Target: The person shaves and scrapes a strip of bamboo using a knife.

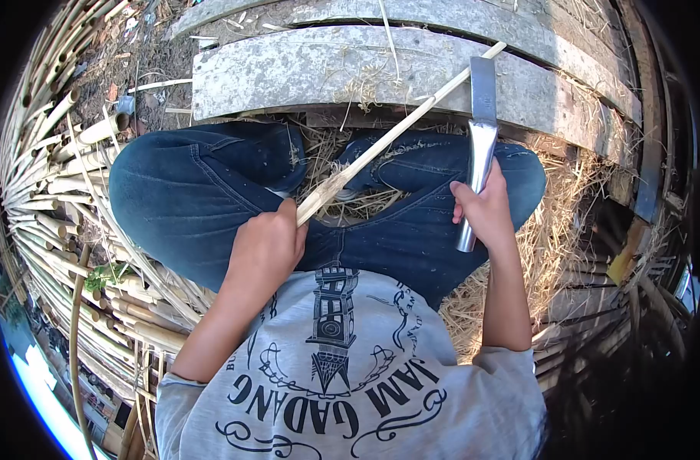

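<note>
My left hand (pixel 267 244) is closed around the thick near end of a pale bamboo stick (pixel 388 139). The stick slants up and right across my lap, its far end over the wooden planks. In my right hand (pixel 484 205) is a metal knife (pixel 483 96) with a broad, square-ended blade and a tubular handle. My fingers wrap the handle above its lower end, with the blade pointing away from me. Near the stick's far end the blade overlaps it and hides a short piece; whether they touch I cannot tell.
Weathered planks (pixel 288 73) with thin shavings lie in front of my crossed legs (pixel 189 176). Many cut bamboo poles (pixel 51 222) are piled at the left. Straw-like shavings (pixel 549 253) cover the ground at the right, beside a dark beam (pixel 647 115).
</note>
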`<state>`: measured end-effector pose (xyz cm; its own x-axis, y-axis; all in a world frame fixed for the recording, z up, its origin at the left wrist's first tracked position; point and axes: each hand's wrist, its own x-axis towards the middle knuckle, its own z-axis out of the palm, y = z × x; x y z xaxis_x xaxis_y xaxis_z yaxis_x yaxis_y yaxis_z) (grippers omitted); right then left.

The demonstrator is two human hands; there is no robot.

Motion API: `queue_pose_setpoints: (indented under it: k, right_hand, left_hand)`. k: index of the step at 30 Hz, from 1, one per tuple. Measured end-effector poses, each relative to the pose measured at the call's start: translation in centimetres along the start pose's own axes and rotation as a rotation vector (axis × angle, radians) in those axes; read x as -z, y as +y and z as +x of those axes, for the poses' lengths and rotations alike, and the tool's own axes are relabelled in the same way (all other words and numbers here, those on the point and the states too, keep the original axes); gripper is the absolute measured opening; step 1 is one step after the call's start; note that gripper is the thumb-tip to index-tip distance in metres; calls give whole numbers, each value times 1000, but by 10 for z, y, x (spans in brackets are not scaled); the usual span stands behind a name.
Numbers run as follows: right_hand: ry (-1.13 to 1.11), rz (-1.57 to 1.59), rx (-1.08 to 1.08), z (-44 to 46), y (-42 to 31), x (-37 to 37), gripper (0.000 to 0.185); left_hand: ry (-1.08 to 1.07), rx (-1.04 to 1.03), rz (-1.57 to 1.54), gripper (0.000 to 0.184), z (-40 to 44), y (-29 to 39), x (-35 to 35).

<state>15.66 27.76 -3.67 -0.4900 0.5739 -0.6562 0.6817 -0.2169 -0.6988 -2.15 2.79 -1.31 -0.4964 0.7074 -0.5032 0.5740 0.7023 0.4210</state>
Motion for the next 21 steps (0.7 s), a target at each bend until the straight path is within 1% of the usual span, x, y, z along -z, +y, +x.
queue_pose_setpoints:
  k: [1, 2, 3, 5, 6, 7, 9, 10, 11, 13, 15, 16, 17, 20, 21]
  right_hand:
    - [-8, 35, 24, -6, 6, -8, 37]
    - [-162, -141, -33, -16, -1, -5, 43]
    - [-251, -28, -77, -25, 1, -10, 48]
    - [-279, -37, -109, -23, -11, 0, 44]
    - [-287, -80, -79, -10, -1, 13, 39]
    - [-168, -79, -34, -4, 6, 11, 36]
    - [13, 141, 31, -10, 12, -20, 40]
    - [-129, 36, -35, -19, 8, -20, 46]
    - [-252, -52, -7, -27, 12, -22, 50]
    - [-270, 16, -114, -36, 1, -22, 43]
    - [-245, -60, -52, -17, 8, -2, 37]
    - [-115, -1, 1, -12, 16, -6, 36]
    - [36, 97, 65, -12, 24, -22, 38]
    - [-295, -51, -52, -43, 14, -30, 46]
    - [-299, -6, -77, -49, 11, -32, 43]
  left_hand:
    - [-3, -3, 22, 18, -1, 1, 0]
    - [3, -4, 51, 18, 0, 1, 3]
    - [11, 2, 63, 18, 0, 0, 5]
    - [-5, -31, 58, 18, -1, -3, 5]
    - [-11, -18, 67, 19, 0, -3, 3]
    - [-15, -25, 61, 19, 0, -2, 2]
    - [-6, -16, 61, 19, 0, 0, 2]
    - [-3, -10, 65, 19, -3, 0, 2]
    - [2, -22, 69, 19, -3, -1, 1]
    - [0, -45, 93, 19, -3, -4, 5]
    - [-8, -31, 78, 19, 0, -3, 3]
    - [2, -23, 71, 19, 0, -2, 1]
    - [3, -23, 61, 19, 0, 0, -2]
    - [12, 8, 57, 19, -1, -2, 0]
    - [34, -14, 55, 19, -3, -3, 0]
